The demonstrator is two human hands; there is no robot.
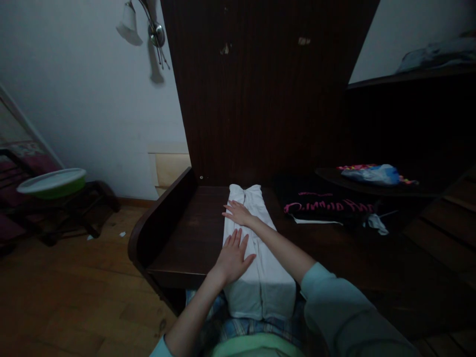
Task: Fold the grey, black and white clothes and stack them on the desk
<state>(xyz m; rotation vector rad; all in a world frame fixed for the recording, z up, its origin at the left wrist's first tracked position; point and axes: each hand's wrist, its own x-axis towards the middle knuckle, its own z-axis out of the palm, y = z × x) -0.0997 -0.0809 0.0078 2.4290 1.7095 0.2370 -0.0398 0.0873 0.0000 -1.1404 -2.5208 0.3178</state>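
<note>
A white garment (pixel 278 282), folded into a long strip, lies on the dark wooden bench (pixel 178 243). Its near end hangs over the bench's front edge toward my lap. My left hand (pixel 233 255) rests flat on the middle of the cloth, fingers stretched out and thumb apart. Farther up, my right hand (pixel 238 213) lies across the cloth with its fingers spread to the left. Neither hand grips anything. The garment's far end, with two raised corners, points to the dark back panel. Which kind of garment it is I cannot tell.
To the right lies a black bag or cloth with pink lettering (pixel 329 206). Beyond it, a blue-and-white plastic packet (pixel 375 174) sits on a small shelf. The bench's raised side (pixel 159 213) bounds the left. A green basin (pixel 54 183) stands on a dark chair by the wall.
</note>
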